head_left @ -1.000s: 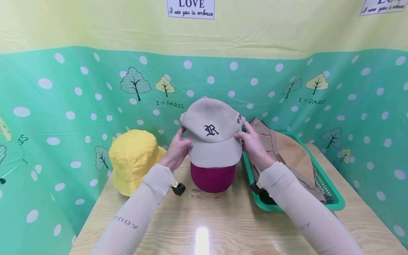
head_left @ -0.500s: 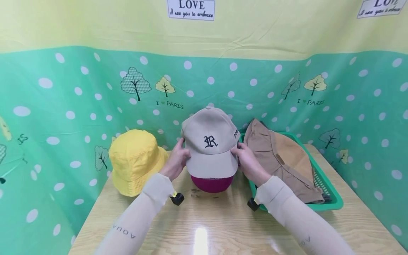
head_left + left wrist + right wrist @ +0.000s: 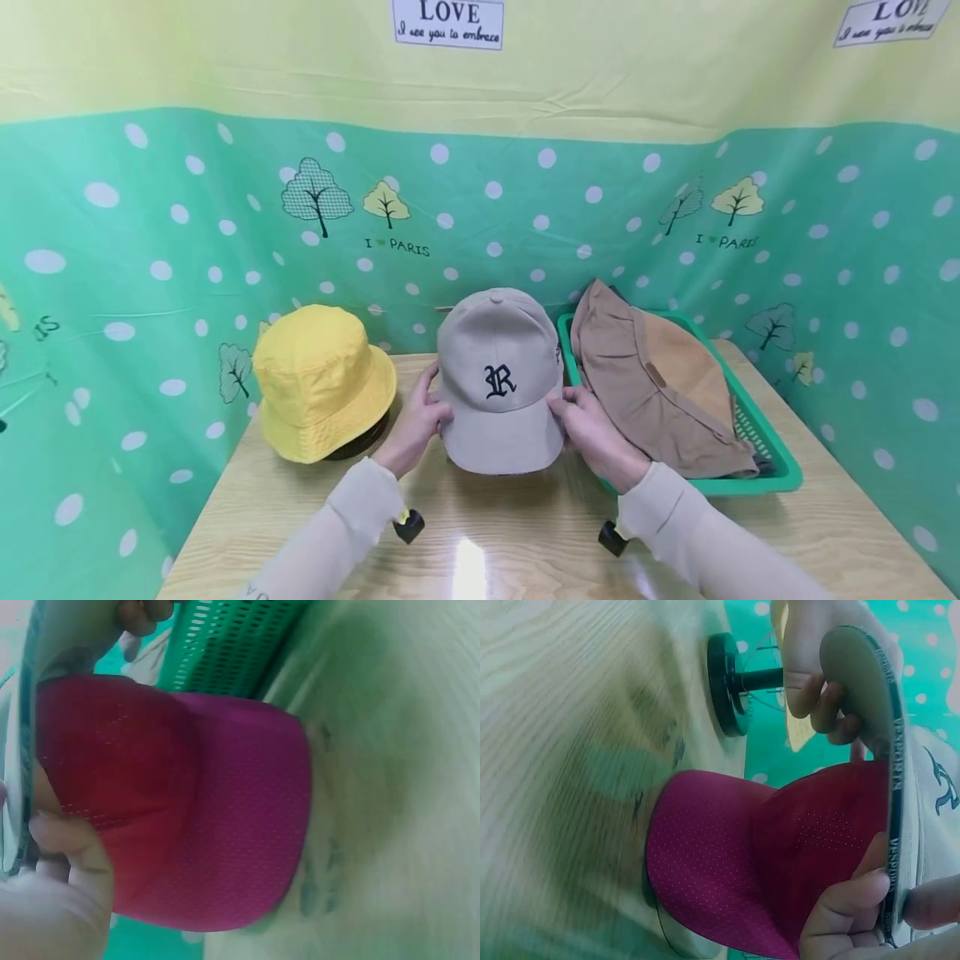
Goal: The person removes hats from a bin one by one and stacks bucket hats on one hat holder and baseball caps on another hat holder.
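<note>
Both hands hold a beige baseball cap [image 3: 498, 333] with a dark letter R on its front. In the head view my left hand [image 3: 411, 423] pinches the left side near the brim, thumb in front. My right hand [image 3: 602, 437] grips the opposite side the same way. Right behind the beige cap is a magenta-and-red cap, hidden in the head view. The left wrist view shows this red cap [image 3: 127, 780] from the side, brim low over the table. The beige cap's brim edge [image 3: 895, 802], with printed lettering, stands out in the right wrist view.
To the left, a yellow bucket hat [image 3: 315, 375] sits on a dark stand [image 3: 724, 686]. On the right is a green plastic basket [image 3: 791, 471] with a brown-and-tan hat [image 3: 637, 387] in it. A patterned curtain [image 3: 495, 192] closes off the back.
Both hands have brought the beige cap down and slightly toward me. It has come to cover the magenta cap, whose brim showed below it earlier.
</note>
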Demonstrator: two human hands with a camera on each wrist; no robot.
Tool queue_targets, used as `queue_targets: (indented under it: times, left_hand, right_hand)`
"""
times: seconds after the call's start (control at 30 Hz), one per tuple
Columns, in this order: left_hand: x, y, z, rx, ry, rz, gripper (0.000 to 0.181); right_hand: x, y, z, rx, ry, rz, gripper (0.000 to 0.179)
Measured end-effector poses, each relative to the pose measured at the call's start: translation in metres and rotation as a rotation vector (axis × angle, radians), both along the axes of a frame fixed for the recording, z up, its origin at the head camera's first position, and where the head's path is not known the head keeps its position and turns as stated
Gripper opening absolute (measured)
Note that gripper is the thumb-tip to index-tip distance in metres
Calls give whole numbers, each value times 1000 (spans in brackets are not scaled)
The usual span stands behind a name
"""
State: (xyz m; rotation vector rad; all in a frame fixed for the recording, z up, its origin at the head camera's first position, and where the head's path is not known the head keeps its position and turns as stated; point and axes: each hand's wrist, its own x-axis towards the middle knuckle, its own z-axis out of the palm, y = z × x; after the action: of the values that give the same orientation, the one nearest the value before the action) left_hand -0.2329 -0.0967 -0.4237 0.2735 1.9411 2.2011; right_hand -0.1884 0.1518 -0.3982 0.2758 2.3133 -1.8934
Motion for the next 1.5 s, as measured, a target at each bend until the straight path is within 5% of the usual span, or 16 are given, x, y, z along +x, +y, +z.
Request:
queue_targets:
  times: [0.2,0.37,0.5,0.67,0.93,1.23,1.5]
  left_hand:
    - [-4,1,12,24,88,68,84]
    - [-12,6,21,8,55,82,79]
    - [-9,1,6,-73,11,88,74]
    - [-5,-5,-17,-190,56,107,56]
    - [-9,7,-47,-297,62,203,34]
    - [-19,22,-60,-367,100,311,31]
    - [-14,21,-57,-366,46,313,34]
  right_hand:
    - [-11,-8,5,-33,72,-78,33]
    - [-20,-21,1,-147,131,-214,36]
    - [-11,-34,-22,-162,108,-290,34]
    - [-3,-44,-46,-126,147,-326,33]
    - [-16,-44,-67,-50,163,-366,31]
    - [-37,-41,-91,39,242,-404,25]
    - [-26,-40,-97,54,235,-344,39]
